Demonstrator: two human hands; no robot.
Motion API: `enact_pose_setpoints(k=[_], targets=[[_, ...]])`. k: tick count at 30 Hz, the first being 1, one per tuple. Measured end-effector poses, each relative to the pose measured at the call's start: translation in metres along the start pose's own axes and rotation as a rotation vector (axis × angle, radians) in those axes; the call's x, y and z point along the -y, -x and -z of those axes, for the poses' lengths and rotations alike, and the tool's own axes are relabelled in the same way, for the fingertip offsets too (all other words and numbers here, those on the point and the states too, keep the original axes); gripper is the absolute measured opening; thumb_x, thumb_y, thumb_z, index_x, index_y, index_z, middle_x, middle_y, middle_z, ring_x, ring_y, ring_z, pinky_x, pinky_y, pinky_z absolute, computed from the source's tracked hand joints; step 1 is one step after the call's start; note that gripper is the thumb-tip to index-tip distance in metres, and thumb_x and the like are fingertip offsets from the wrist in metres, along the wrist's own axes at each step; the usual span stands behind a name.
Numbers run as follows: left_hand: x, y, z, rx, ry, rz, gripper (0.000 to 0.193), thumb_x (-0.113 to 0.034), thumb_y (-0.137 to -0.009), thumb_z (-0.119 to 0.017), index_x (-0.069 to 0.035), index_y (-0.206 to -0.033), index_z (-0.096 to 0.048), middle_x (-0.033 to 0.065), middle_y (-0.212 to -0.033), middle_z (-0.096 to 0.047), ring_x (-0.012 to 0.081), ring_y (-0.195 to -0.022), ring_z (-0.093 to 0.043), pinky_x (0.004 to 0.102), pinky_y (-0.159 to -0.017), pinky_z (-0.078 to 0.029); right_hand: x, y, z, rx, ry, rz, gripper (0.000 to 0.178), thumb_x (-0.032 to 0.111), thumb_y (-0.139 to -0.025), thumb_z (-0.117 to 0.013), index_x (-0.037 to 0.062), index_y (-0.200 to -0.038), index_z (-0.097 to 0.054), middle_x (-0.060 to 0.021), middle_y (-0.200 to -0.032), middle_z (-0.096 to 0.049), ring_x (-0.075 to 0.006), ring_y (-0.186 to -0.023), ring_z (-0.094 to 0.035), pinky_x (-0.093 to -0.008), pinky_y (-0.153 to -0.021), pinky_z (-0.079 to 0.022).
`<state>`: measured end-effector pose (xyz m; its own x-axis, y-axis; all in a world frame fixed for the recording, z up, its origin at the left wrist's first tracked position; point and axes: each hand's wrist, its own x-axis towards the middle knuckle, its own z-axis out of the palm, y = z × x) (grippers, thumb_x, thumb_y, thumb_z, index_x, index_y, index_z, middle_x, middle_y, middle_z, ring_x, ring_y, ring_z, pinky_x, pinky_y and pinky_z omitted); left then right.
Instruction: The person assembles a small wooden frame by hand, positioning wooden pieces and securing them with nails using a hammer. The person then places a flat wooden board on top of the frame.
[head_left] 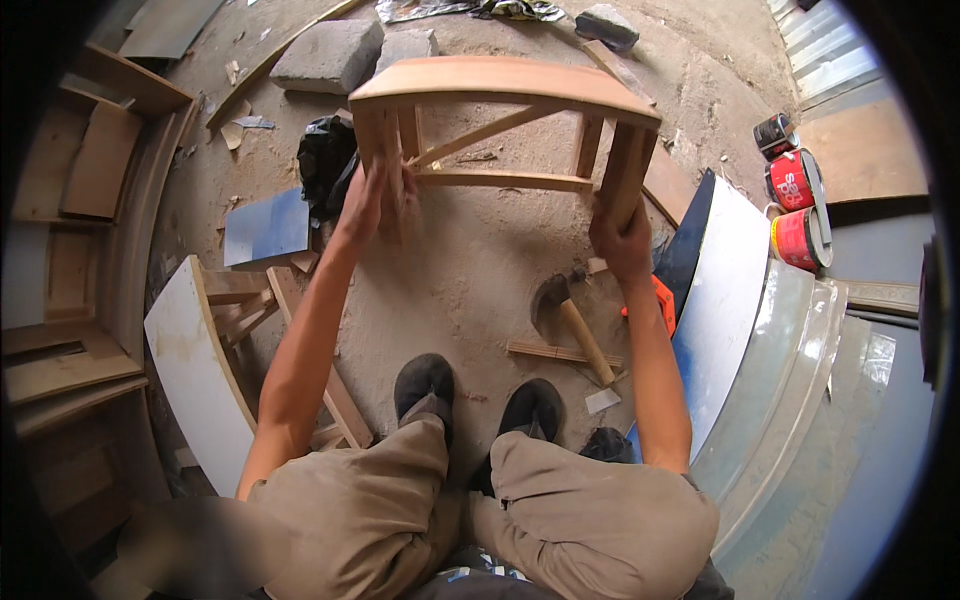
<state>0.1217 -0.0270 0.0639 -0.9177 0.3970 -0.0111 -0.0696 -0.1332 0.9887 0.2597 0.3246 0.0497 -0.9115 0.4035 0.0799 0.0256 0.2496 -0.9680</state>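
Ahead of my feet I hold up a small wooden stool [500, 84] with a plain board top, square legs, a cross rail and a slanting brace. My left hand [372, 195] is wrapped round its left leg. On the other side, my right hand [620, 238] grips the lower part of the right leg. Below the stool, on the dusty ground, lies a hammer [583, 338] with a wooden handle and a dark head. Short wood strips [540, 351] lie beside it. An orange tool handle [663, 302] shows partly behind my right forearm.
A white-topped wooden stool [195, 345] lies tipped over by my left arm. Wooden cabinet frames [150, 290] stand far left. Concrete blocks [325, 55] and a black bag [325, 165] lie beyond. Red cans [795, 238], a white board [730, 265] and clear sheets [790, 350] are at right.
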Motion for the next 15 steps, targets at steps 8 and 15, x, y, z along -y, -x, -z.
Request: enact_pose_setpoints(k=[8,15], targets=[[-0.019,-0.038,-0.010,-0.210,-0.081,0.085,0.061,-0.066,-0.097,-0.049,-0.005,-0.097,-0.057,0.0037,-0.076,-0.058,0.0118,-0.068,-0.057,0.0278,-0.064,-0.047,0.012,-0.044,0.009,0.055,0.007,0.134,0.047,0.031,-0.092,-0.073,-0.0033,-0.120,-0.058,-0.0096,-0.102,-0.069,-0.0165,-0.092,-0.064,-0.0305,-0.084,-0.050],[-0.021,-0.021,-0.017,-0.199,-0.041,0.027,0.058,-0.064,-0.096,-0.051,-0.006,-0.102,-0.060,0.0040,-0.082,-0.062,0.0125,-0.070,-0.060,0.0278,-0.066,-0.048,-0.005,-0.036,0.015,0.052,-0.003,0.076,0.043,0.027,-0.091,-0.073,-0.0021,-0.119,-0.059,-0.0089,-0.103,-0.070,-0.0161,-0.092,-0.065,-0.0296,-0.082,-0.051]])
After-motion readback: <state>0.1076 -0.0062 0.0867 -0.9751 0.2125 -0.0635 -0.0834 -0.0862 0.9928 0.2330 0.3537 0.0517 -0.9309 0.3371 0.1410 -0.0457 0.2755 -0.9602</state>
